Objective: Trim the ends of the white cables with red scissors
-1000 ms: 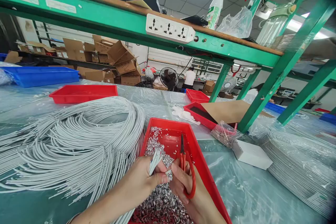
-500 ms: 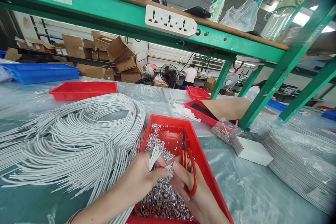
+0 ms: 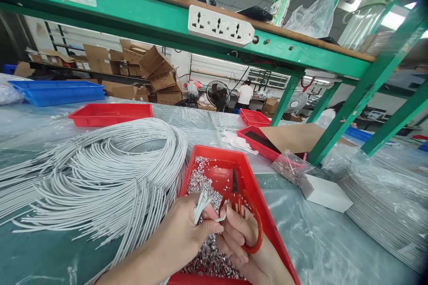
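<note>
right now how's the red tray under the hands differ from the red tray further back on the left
The near red tray holds a heap of small silvery bits and sits under both hands; the far red tray looks empty from here and nothing touches it. The near one lies lengthwise away from the camera, the far one crosswise. Both are shallow red plastic.

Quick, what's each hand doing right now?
Left hand: closed, gripping a bunch of white wire ends.
Right hand: closed, holding the red scissors.

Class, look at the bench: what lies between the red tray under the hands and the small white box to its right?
In the head view, only bare clear plastic sheeting lies between the red tray and the white box.
</note>
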A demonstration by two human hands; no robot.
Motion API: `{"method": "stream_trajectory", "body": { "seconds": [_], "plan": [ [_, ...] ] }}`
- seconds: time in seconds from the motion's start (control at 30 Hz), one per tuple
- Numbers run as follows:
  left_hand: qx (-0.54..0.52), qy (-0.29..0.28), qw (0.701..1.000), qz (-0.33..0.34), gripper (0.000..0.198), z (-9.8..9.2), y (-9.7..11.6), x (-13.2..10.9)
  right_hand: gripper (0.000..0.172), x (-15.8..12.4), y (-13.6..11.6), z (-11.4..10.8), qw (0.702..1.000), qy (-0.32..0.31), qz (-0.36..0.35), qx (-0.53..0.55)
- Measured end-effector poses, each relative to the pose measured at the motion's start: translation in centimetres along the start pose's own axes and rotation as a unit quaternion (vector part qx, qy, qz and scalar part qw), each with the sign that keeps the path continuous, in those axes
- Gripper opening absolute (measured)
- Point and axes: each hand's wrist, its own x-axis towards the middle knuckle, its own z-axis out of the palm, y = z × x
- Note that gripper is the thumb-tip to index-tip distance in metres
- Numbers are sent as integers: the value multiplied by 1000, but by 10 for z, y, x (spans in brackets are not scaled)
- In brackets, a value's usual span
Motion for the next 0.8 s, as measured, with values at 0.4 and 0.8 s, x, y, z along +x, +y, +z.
{"method": "stream_trajectory", "body": {
  "seconds": [0.4, 0.8],
  "plan": [
    [2, 13, 1000, -16, 12, -4, -3, 4, 26, 0, 3, 5, 939, 169, -137, -265],
    [-144, -86, 981, -96, 34, -7, -1, 3, 34, 6, -20, -15, 889, 144, -193, -390]
  ]
}}
